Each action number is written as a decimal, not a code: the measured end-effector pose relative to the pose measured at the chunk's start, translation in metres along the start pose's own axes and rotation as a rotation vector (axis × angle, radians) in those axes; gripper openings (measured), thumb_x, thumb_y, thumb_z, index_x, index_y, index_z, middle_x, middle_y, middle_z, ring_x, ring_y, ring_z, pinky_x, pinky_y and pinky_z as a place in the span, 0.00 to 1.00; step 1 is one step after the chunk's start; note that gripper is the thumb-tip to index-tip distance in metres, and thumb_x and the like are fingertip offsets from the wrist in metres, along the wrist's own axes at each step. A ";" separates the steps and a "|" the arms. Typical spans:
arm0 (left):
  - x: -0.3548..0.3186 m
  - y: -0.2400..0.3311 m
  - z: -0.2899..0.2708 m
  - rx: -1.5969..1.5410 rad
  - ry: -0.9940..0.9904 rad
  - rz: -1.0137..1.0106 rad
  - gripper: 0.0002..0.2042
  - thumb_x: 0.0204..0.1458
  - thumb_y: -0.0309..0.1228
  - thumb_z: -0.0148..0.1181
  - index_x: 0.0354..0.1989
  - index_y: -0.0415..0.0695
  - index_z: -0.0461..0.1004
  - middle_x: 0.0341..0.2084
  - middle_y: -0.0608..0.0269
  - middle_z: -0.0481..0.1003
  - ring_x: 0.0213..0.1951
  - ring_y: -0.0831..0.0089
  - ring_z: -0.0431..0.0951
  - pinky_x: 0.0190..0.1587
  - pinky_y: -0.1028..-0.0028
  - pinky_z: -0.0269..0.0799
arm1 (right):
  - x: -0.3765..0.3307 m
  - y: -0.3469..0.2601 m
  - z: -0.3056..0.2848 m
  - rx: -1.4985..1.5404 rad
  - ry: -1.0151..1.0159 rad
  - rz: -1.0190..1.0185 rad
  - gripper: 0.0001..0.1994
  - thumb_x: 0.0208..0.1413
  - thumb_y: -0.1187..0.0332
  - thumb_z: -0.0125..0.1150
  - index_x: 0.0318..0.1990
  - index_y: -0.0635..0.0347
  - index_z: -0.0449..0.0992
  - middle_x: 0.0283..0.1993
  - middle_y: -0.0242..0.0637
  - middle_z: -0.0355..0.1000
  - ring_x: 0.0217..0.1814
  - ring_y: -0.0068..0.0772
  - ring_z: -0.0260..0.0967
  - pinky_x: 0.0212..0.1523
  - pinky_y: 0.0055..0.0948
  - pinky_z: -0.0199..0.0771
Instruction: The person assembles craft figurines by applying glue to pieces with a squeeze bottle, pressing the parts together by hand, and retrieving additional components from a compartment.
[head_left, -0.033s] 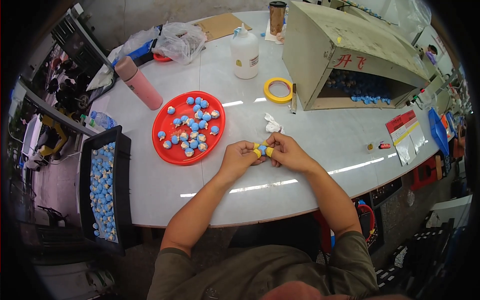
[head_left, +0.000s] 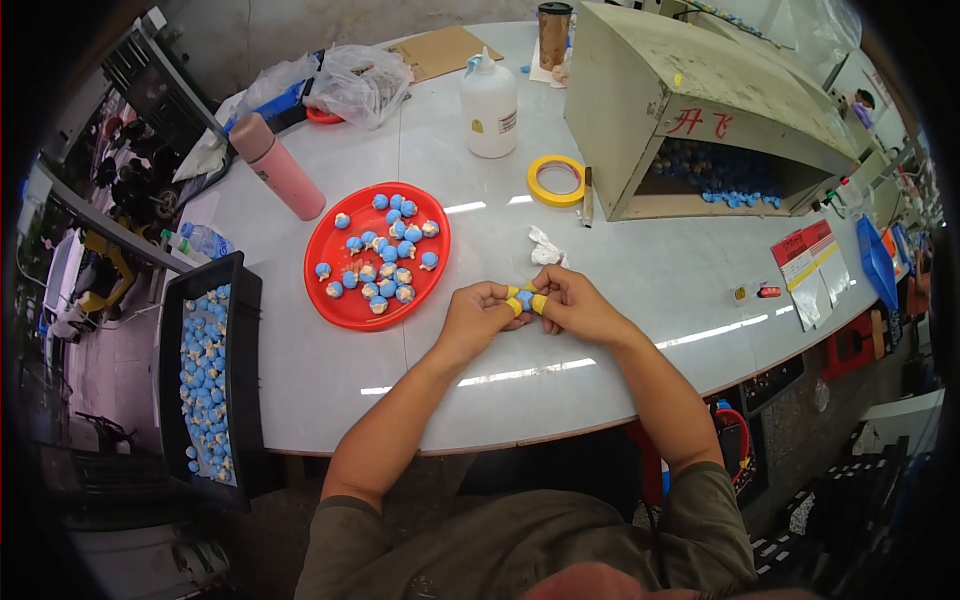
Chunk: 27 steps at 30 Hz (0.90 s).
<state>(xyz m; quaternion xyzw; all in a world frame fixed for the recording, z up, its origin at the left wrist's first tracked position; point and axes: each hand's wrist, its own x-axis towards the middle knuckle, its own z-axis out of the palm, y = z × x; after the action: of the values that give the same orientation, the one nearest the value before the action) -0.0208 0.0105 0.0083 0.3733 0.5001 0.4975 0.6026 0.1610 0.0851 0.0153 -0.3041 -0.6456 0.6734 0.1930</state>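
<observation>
Just right of the red tray, my left hand (head_left: 474, 318) and my right hand (head_left: 578, 306) meet over the table. Yellow wraps, probably tape, cover several of my fingertips. Pinched between the fingers of both hands is a small blue ball-shaped piece (head_left: 525, 299), mostly covered by them. The round red tray (head_left: 325, 240) on the left carries several small blue and cream figure pieces (head_left: 389, 253), scattered loosely. A crumpled white tissue (head_left: 546, 247) lies just beyond my right hand.
A black bin (head_left: 245, 370) of similar pieces stands at the left edge. Farther back are a pink bottle (head_left: 285, 175), a white squeeze bottle (head_left: 490, 110), a yellow tape roll (head_left: 535, 183), a marker (head_left: 587, 197) and a large beige metal box (head_left: 620, 120). Red-and-yellow packets (head_left: 805, 255) lie right.
</observation>
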 end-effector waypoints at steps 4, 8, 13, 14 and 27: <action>0.001 0.000 -0.001 -0.003 -0.016 -0.012 0.09 0.52 0.20 0.55 0.40 0.30 0.71 0.38 0.52 0.76 0.38 0.68 0.80 0.41 0.76 0.78 | 0.000 0.000 -0.001 0.020 -0.020 0.005 0.06 0.57 0.74 0.53 0.40 0.62 0.67 0.29 0.30 0.68 0.23 0.16 0.66 0.22 0.16 0.66; 0.003 -0.009 -0.004 -0.023 -0.025 0.010 0.08 0.51 0.19 0.57 0.39 0.30 0.71 0.37 0.52 0.76 0.37 0.69 0.80 0.41 0.76 0.78 | -0.002 0.000 0.003 -0.010 -0.007 -0.006 0.05 0.57 0.74 0.53 0.40 0.63 0.66 0.28 0.30 0.68 0.23 0.16 0.66 0.21 0.16 0.66; 0.003 -0.015 -0.006 -0.034 -0.035 0.051 0.07 0.51 0.18 0.57 0.38 0.30 0.71 0.36 0.53 0.75 0.37 0.70 0.79 0.41 0.75 0.79 | -0.003 0.001 0.006 -0.024 0.019 -0.017 0.09 0.49 0.81 0.47 0.40 0.67 0.66 0.31 0.35 0.70 0.23 0.18 0.66 0.22 0.19 0.65; 0.003 -0.014 -0.005 -0.020 -0.038 0.048 0.07 0.51 0.18 0.57 0.37 0.30 0.71 0.36 0.53 0.75 0.37 0.71 0.79 0.41 0.75 0.79 | -0.003 0.003 0.006 -0.023 0.017 -0.016 0.09 0.49 0.81 0.47 0.40 0.67 0.66 0.31 0.35 0.70 0.23 0.18 0.66 0.22 0.19 0.65; 0.001 -0.014 -0.003 -0.022 -0.033 0.065 0.04 0.50 0.16 0.57 0.34 0.31 0.70 0.34 0.55 0.74 0.36 0.74 0.79 0.41 0.76 0.79 | -0.003 0.002 0.007 -0.026 0.011 -0.010 0.07 0.52 0.80 0.48 0.39 0.65 0.65 0.28 0.33 0.68 0.22 0.17 0.65 0.22 0.18 0.65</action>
<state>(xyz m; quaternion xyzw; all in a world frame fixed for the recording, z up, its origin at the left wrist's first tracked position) -0.0207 0.0080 -0.0062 0.3910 0.4723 0.5161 0.5981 0.1595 0.0778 0.0140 -0.3071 -0.6545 0.6625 0.1957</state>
